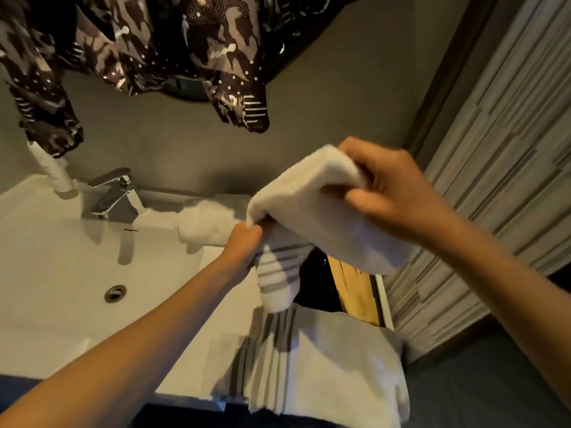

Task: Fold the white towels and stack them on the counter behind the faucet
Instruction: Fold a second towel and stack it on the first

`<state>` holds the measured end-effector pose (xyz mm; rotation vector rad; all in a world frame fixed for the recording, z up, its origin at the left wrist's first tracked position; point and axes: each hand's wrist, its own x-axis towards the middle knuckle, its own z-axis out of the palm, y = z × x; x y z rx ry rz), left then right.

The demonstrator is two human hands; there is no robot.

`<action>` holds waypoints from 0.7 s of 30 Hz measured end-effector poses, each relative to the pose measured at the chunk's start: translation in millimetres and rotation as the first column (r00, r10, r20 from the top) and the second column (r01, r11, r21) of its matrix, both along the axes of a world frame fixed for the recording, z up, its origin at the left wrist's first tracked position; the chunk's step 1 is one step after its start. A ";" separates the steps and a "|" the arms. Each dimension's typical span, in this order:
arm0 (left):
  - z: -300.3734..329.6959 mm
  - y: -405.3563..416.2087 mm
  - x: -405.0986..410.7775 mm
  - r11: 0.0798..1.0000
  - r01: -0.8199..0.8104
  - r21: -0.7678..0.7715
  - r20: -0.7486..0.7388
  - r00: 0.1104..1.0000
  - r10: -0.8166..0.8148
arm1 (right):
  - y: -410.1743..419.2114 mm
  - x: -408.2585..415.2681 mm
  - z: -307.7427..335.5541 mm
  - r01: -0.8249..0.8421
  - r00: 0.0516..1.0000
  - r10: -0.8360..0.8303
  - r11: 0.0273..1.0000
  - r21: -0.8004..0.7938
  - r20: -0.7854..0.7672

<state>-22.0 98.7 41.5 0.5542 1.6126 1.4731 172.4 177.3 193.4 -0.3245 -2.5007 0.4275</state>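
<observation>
White towel [312,205] held up in the air over right side of tabletop [46,273], above sink edge, well clear of surface. Right hand [398,196] gripping upper right corner, fingers [364,199] curled and pinching a fold of cloth against thumb. Left hand [244,242] closed on lower left corner, fingers wrapped tight around bunched fabric, individual fingertips hidden by cloth. Towel doubled over between hands, grey-striped end [278,273] hanging down below left hand. Slight motion blur on right hand.

Second striped towel [309,359] lying flat lower down, draped over front right edge of tabletop, grey stripes running along left portion, hanging end of held towel just above it. Another white towel pile [204,223] on tabletop right of faucet [116,196], close to back wall; folded or crumpled cannot tell, overexposed. Chrome faucet at back of basin, drain [115,293] in front of it. White bottle [54,171] standing left of faucet, leaning at wall. Camouflage-pattern garment [139,47] hanging across top, lower hem touching bottle top. Striped panel wall [500,149] at right.
</observation>
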 end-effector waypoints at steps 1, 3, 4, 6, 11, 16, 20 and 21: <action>1.3 6.5 -4.6 0.997 -0.060 0.050 0.088 0.995 0.055 | -10.5 7.2 -12.5 -0.011 0.999 0.009 0.999 0.052 0.035; 7.5 13.2 -9.7 0.989 -0.084 0.124 0.251 0.967 0.051 | -28.8 20.9 -44.2 -0.042 0.995 0.026 0.982 0.182 0.093; 11.5 13.9 -8.6 0.987 -0.065 0.146 0.281 0.960 0.021 | -34.2 27.2 -62.6 -0.075 0.993 0.051 0.971 0.228 0.109; 17.0 14.6 -4.6 0.987 -0.024 0.162 0.255 0.967 -0.018 | -42.0 34.2 -98.0 -0.138 0.984 0.099 0.949 0.284 0.150; 36.2 21.7 -6.9 0.995 0.080 0.067 -0.291 0.955 -0.057 | -43.1 43.5 -123.0 -0.002 0.997 0.006 0.999 -0.047 0.079; 46.2 -4.6 -36.1 0.943 0.286 -0.170 -0.803 0.514 -0.300 | -14.7 27.1 -38.4 0.150 0.962 -0.179 0.977 -0.152 -0.204; 44.8 -13.7 -27.3 0.838 0.528 -0.136 -0.698 0.550 -0.460 | 12.2 -2.3 11.3 -0.009 0.994 -0.015 0.978 -0.206 -0.111; 47.1 -14.2 -21.5 0.835 0.542 -0.092 -0.663 0.593 -0.458 | 15.7 -8.8 18.1 -0.066 0.995 0.044 0.966 -0.251 -0.093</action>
